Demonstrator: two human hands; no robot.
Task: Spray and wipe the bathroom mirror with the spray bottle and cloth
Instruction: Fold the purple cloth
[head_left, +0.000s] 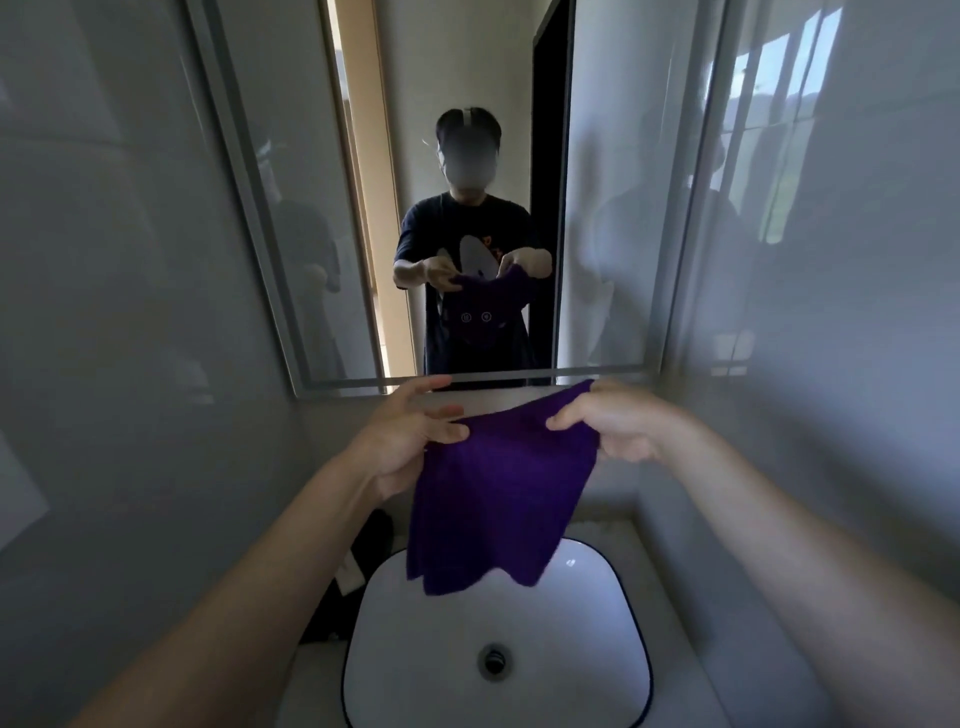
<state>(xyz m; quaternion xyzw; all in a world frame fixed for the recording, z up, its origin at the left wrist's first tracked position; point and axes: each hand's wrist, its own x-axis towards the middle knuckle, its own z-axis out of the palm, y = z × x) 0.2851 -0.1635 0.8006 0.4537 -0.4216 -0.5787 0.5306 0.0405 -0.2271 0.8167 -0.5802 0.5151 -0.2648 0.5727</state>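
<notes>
The deep purple terry cloth (498, 499) hangs directly above the white, dark-rimmed oval basin (415, 675), stretched between both hands. The left hand (400, 447) pinches one upper corner, its fingers (449, 431) curled onto the fabric. The right hand (613, 431) grips the opposite upper edge, its fingers closed round a bunched fold. The large framed wall mirror (613, 208) rises behind the basin, and it reflects the person holding the cloth.

The step in hand looks like readying the cloth for wiping. To do it well, I would fold it into a flat pad a few layers thick, so that one palm can press it evenly on the glass. Loose corners should be tucked in, since a trailing edge may smear rather than clean.

The basin holds nothing that I can see except its round metal drain (493, 661). The cloth's lower edge dangles over the bowl, apparently without touching it. A dark object with a pale label (363, 561) stands on the surface just left of the basin. Whether that is the spray bottle I cannot tell.
</notes>
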